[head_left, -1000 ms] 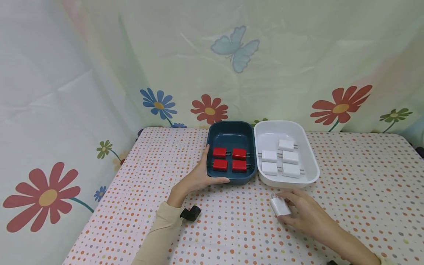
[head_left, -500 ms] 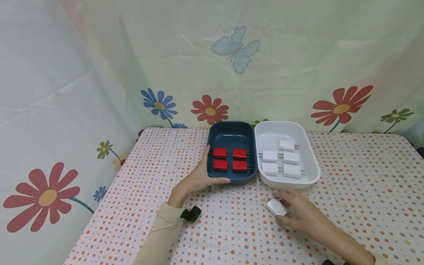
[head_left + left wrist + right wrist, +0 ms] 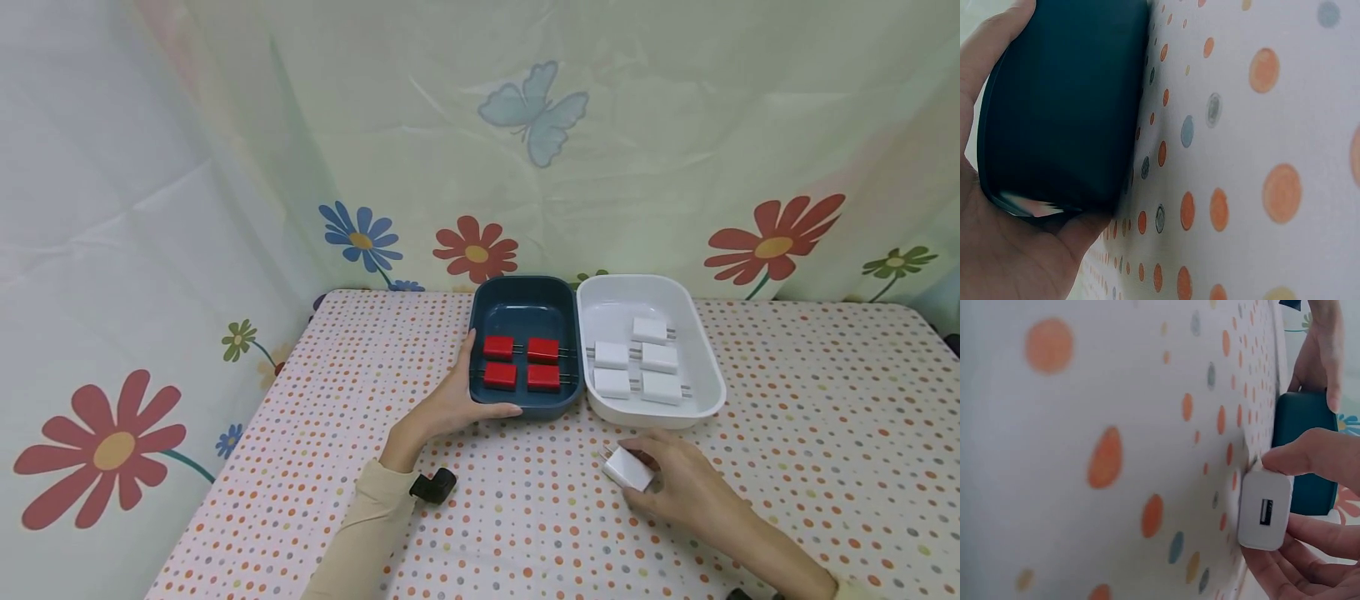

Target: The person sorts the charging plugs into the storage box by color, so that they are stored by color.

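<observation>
My left hand (image 3: 448,403) rests against the near left corner of a dark blue tray (image 3: 525,317), thumb along the front wall and fingers along the left side. Red plug chargers (image 3: 499,375) lie in it in two rows. My right hand (image 3: 678,477) pinches a white USB wall charger (image 3: 627,468) between thumb and fingers, in front of the white tray (image 3: 609,316). The charger's prongs point toward the far left. Its USB port faces the camera in the right wrist view, close to the cloth. Several white chargers (image 3: 658,358) lie in the white tray.
Both trays stand side by side near the back of a table covered with a dotted cloth (image 3: 525,517). Behind and to the left hangs a flowered curtain (image 3: 637,150). A black wrist camera (image 3: 435,485) is worn on the left sleeve.
My right hand has turned the white charger, so its prongs swing toward the left, with a slight leftward shift. The left hand and the trays hold their places.
</observation>
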Demonstrator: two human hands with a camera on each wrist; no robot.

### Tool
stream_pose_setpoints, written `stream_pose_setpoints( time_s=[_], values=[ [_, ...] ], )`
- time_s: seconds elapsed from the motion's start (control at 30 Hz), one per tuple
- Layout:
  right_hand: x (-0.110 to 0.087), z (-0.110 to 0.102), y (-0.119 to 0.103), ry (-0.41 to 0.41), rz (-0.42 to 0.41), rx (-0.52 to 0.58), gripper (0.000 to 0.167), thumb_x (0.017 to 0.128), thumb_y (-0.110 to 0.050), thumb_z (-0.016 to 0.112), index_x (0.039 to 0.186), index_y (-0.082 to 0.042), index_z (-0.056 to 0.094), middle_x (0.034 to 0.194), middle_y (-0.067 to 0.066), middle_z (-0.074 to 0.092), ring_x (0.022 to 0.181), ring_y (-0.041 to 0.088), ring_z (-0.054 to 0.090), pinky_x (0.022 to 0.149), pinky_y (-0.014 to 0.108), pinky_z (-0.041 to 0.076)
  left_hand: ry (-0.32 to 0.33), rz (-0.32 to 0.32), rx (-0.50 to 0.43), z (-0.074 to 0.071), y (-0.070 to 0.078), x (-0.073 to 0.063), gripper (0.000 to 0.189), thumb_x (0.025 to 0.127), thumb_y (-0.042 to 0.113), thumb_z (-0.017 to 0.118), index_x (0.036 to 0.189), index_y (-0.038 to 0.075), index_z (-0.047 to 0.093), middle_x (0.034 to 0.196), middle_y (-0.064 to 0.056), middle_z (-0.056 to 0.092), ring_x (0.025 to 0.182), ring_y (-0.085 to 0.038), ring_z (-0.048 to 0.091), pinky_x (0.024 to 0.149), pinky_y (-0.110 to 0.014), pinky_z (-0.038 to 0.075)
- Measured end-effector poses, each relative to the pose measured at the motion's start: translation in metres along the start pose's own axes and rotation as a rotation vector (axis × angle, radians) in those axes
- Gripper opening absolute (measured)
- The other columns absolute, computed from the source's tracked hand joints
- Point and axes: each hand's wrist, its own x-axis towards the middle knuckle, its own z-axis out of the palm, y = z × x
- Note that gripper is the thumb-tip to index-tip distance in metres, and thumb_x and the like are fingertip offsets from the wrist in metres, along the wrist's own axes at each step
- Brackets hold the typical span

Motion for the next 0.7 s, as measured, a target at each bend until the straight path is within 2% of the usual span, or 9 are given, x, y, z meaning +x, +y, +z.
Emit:
stream_pose_setpoints(
  time_s=[0.23, 0.43, 0.53, 0.7],
  values=[
    [-0.006, -0.006, -0.004, 0.035, -0.021, -0.027, 0.055, 0.066, -0.006, 0.092, 0.116, 0.005, 0.072, 0.107, 0.007, 0.069, 0.089, 0.014, 0.063, 0.072, 0.03, 0.056, 0.006, -0.007, 0.011, 0.0, 0.002, 0.0, 0.131, 0.083, 0.036, 0.089, 0.168, 0.028, -0.01, 0.174, -0.003, 0.012, 0.157, -0.03, 0.02, 0.118, -0.06, 0.034],
    [-0.007, -0.027, -0.019, 0.034, -0.042, -0.016, 0.059, 0.067, -0.006, 0.096, 0.121, -0.003, 0.072, 0.112, 0.003, 0.068, 0.093, 0.016, 0.064, 0.077, 0.036, 0.058, 0.009, -0.022, 0.016, -0.001, 0.001, -0.001, 0.131, 0.083, 0.037, 0.09, 0.168, 0.028, -0.009, 0.174, -0.004, 0.013, 0.156, -0.03, 0.021, 0.118, -0.06, 0.035],
    [-0.002, -0.044, -0.025, 0.062, -0.069, -0.032, 0.058, 0.068, -0.004, 0.095, 0.121, -0.003, 0.072, 0.11, 0.005, 0.067, 0.093, 0.019, 0.065, 0.078, 0.039, 0.06, 0.008, -0.023, 0.015, -0.001, 0.0, 0.0, 0.131, 0.083, 0.037, 0.089, 0.168, 0.028, -0.01, 0.174, -0.005, 0.013, 0.156, -0.031, 0.021, 0.118, -0.06, 0.034],
    [0.021, -0.075, -0.023, 0.135, -0.14, -0.062, 0.058, 0.07, 0.0, 0.093, 0.123, 0.003, 0.071, 0.111, 0.015, 0.068, 0.097, 0.033, 0.069, 0.085, 0.055, 0.059, 0.004, -0.018, 0.022, -0.002, 0.0, 0.0, 0.13, 0.084, 0.037, 0.089, 0.168, 0.028, -0.011, 0.174, -0.007, 0.014, 0.155, -0.032, 0.022, 0.118, -0.06, 0.035]
  ],
)
